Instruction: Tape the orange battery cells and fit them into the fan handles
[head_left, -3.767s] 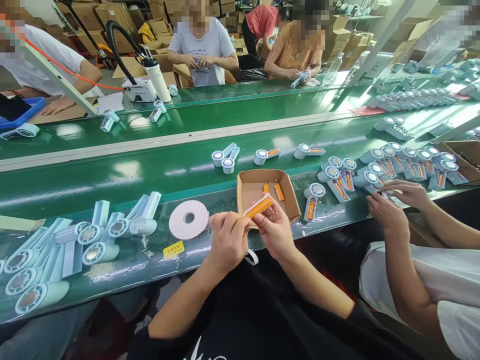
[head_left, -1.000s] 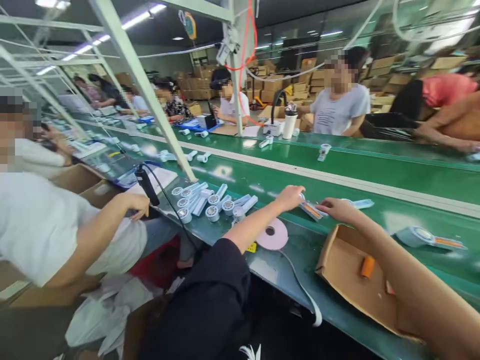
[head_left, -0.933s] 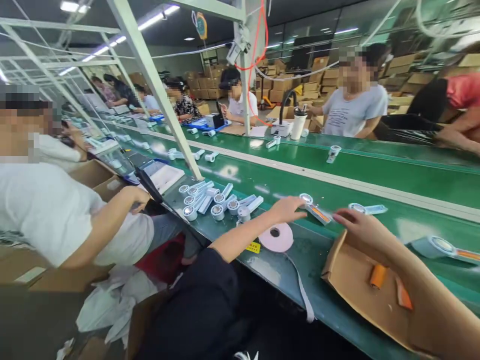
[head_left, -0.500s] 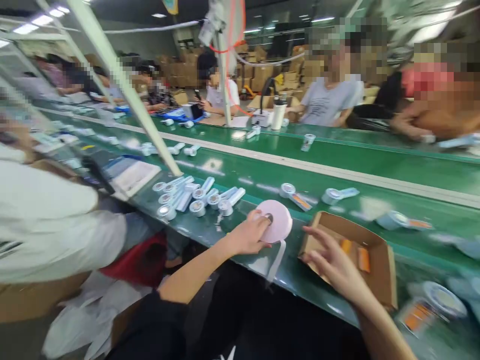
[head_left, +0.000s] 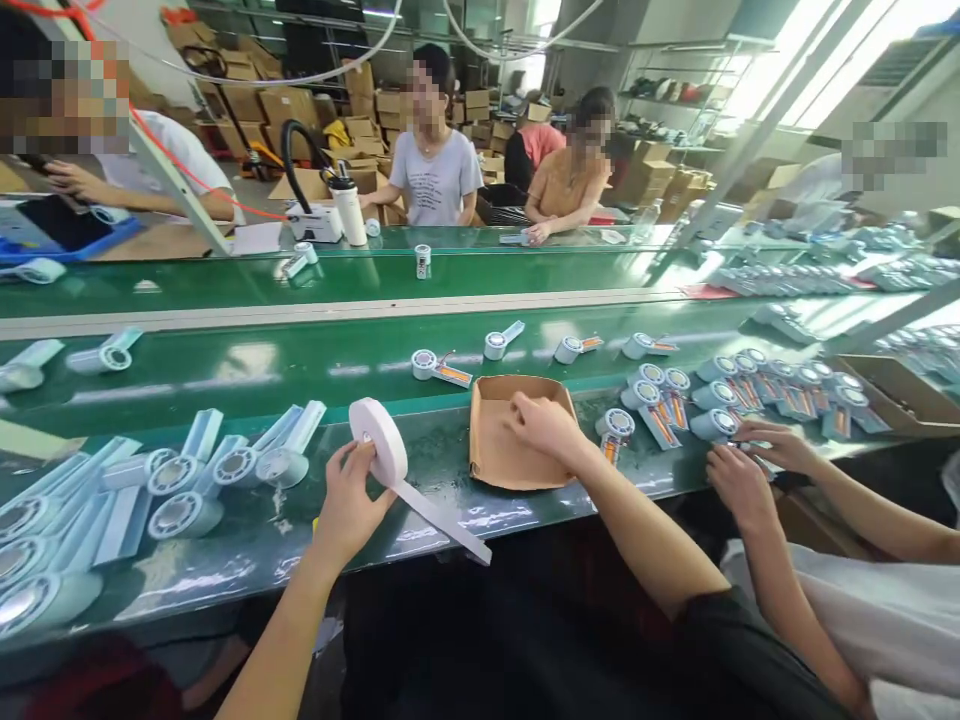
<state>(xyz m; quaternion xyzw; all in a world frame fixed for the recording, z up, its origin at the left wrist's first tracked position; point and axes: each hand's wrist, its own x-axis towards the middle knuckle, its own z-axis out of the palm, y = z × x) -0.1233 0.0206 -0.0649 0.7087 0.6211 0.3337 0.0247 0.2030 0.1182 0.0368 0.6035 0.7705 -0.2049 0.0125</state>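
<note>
My left hand (head_left: pixel 351 508) grips a roll of white tape (head_left: pixel 388 445) at its core, holding it upright over the near edge of the bench. A loose strip hangs from the roll toward the lower right. My right hand (head_left: pixel 546 428) is over a shallow cardboard box (head_left: pixel 491 462), fingers drawn together in a pinch. Whatever may be between those fingertips is hidden. Left of the tape lie several pale blue handheld fan bodies (head_left: pixel 186 512) with round heads. Right of the box sits a fan body with an orange part (head_left: pixel 616 430) in its handle.
A green conveyor belt (head_left: pixel 360 340) with spaced fan bodies runs behind the bench. At right, a co-worker's hands (head_left: pixel 750 470) work near several clustered fan bodies (head_left: pixel 750 385). Another cardboard box (head_left: pixel 892 395) stands farther right. Across the belt, people sit near a white bottle (head_left: pixel 348 208).
My view has swung to the right. My right hand has gone from open fingers at the box's left edge to a pinch over its inside. The left hand keeps hold of the tape roll.
</note>
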